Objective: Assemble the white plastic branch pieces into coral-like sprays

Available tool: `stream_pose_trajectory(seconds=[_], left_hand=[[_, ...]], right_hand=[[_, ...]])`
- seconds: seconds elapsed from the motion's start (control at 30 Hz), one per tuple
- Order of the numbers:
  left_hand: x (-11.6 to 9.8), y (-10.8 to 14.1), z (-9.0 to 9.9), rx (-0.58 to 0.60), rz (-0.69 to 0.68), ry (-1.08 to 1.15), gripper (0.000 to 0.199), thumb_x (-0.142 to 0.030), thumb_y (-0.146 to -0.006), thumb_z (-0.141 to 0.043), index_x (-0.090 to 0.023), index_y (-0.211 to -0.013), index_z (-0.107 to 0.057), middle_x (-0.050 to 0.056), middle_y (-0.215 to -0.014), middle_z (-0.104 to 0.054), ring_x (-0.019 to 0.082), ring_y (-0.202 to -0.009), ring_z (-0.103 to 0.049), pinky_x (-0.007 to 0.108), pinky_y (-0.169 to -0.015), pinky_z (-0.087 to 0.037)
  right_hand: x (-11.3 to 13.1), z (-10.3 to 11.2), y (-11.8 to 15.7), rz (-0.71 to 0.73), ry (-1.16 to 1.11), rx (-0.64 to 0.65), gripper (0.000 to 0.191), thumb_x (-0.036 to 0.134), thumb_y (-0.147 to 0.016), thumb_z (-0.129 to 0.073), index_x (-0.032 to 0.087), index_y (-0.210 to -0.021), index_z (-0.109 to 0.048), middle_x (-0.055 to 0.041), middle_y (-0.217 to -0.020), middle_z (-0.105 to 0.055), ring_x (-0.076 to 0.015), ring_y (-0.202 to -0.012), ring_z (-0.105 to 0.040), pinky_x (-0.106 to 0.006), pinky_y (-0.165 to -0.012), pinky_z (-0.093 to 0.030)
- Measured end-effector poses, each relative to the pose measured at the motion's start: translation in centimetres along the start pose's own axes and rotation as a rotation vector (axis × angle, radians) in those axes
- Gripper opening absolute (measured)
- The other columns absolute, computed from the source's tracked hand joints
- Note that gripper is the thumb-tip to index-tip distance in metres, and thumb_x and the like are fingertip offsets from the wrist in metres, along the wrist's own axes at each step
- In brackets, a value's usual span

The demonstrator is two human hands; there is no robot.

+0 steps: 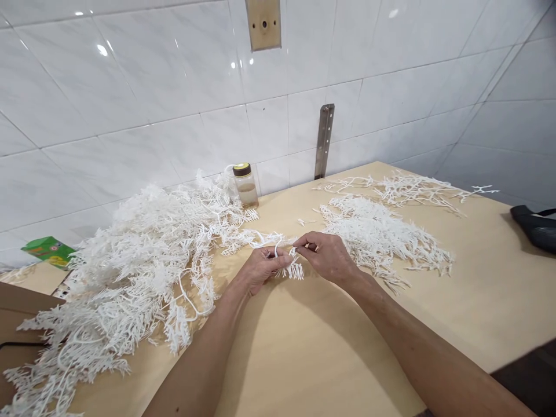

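Note:
Over the middle of the table, my left hand (pixel 264 266) is closed around a white branched plastic sprig (pixel 296 270), whose short tips hang below the fingers. My right hand (pixel 326 253) pinches at the upper end of the same sprig with thumb and forefinger. A large heap of white branched sprigs (pixel 152 249) lies to the left, some strands reaching up to my left hand. Beyond my right hand is a flatter pile of small white sprigs (pixel 377 231). Behind that pile lie thin bare white stems (pixel 417 188).
A dark-lidded jar (pixel 246 188) of brownish liquid stands by the tiled wall. A metal bracket strip (pixel 324 142) rises at the table's back edge. At the left are a green box (pixel 48 250) and a brown carton (pixel 21 324). A black object (pixel 536 227) sits at the right edge.

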State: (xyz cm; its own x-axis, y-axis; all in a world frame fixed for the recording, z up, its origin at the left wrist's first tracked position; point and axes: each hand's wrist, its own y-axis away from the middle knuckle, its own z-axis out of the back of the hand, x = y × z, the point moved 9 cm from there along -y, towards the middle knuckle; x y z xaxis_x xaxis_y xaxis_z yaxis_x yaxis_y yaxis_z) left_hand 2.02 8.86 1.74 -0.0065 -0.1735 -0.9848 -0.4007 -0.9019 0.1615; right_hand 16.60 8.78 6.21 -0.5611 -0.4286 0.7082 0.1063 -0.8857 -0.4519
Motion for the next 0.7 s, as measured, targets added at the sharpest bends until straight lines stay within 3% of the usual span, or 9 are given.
stream_pose_trajectory(seconds=[0.17,0.3,0.53,0.6,0.7], left_hand=[[0.3,-0.2,0.8,-0.075,0.011,-0.002,0.044,-0.047,-0.055,-0.086,-0.015,-0.071,-0.061,-0.003,-0.059,-0.05,0.005,-0.048,-0.033,0.022,-0.047,-0.02],[0.1,-0.2,0.8,-0.06,-0.014,-0.029,0.041,-0.043,-0.056,-0.086,-0.015,-0.072,-0.061,-0.004,-0.06,-0.048,0.005,-0.051,-0.035,0.021,-0.048,-0.023],[0.3,0.0,0.2,-0.03,0.029,-0.005,0.038,-0.038,-0.057,-0.087,-0.013,-0.077,-0.066,0.0,-0.07,-0.056,0.009,-0.061,-0.046,0.021,-0.056,-0.033],[0.4,0.0,-0.1,-0.011,0.043,0.021,0.039,-0.039,-0.058,-0.087,-0.013,-0.077,-0.067,0.001,-0.071,-0.057,0.01,-0.064,-0.049,0.022,-0.058,-0.035],[0.3,-0.1,-0.3,0.03,0.032,0.039,0.041,-0.045,-0.061,-0.084,-0.012,-0.076,-0.066,0.002,-0.071,-0.057,0.01,-0.064,-0.05,0.022,-0.058,-0.037]], right_hand=[[-0.5,-0.3,0.0,-0.027,-0.01,0.099,0.016,0.022,-0.079,-0.059,0.021,-0.088,-0.072,-0.0001,-0.076,-0.072,-0.0144,-0.065,-0.062,-0.028,-0.065,-0.05],[-0.5,-0.3,0.0,-0.012,-0.085,0.11,0.027,0.019,-0.082,-0.054,0.022,-0.104,-0.069,-0.0031,-0.098,-0.072,-0.0159,-0.082,-0.066,-0.027,-0.07,-0.053],[0.4,-0.1,0.0,0.055,-0.216,0.115,0.023,0.03,-0.087,-0.058,0.023,-0.104,-0.071,-0.0059,-0.108,-0.07,-0.0172,-0.086,-0.067,-0.028,-0.068,-0.057],[0.5,-0.4,0.0,0.069,-0.208,0.143,0.021,0.029,-0.087,-0.058,0.023,-0.1,-0.072,-0.005,-0.106,-0.071,-0.0169,-0.087,-0.067,-0.027,-0.067,-0.056],[0.2,-0.8,0.0,0.045,-0.174,0.169,0.017,0.029,-0.087,-0.058,0.021,-0.091,-0.073,-0.0028,-0.088,-0.074,-0.0159,-0.077,-0.067,-0.026,-0.065,-0.054]])
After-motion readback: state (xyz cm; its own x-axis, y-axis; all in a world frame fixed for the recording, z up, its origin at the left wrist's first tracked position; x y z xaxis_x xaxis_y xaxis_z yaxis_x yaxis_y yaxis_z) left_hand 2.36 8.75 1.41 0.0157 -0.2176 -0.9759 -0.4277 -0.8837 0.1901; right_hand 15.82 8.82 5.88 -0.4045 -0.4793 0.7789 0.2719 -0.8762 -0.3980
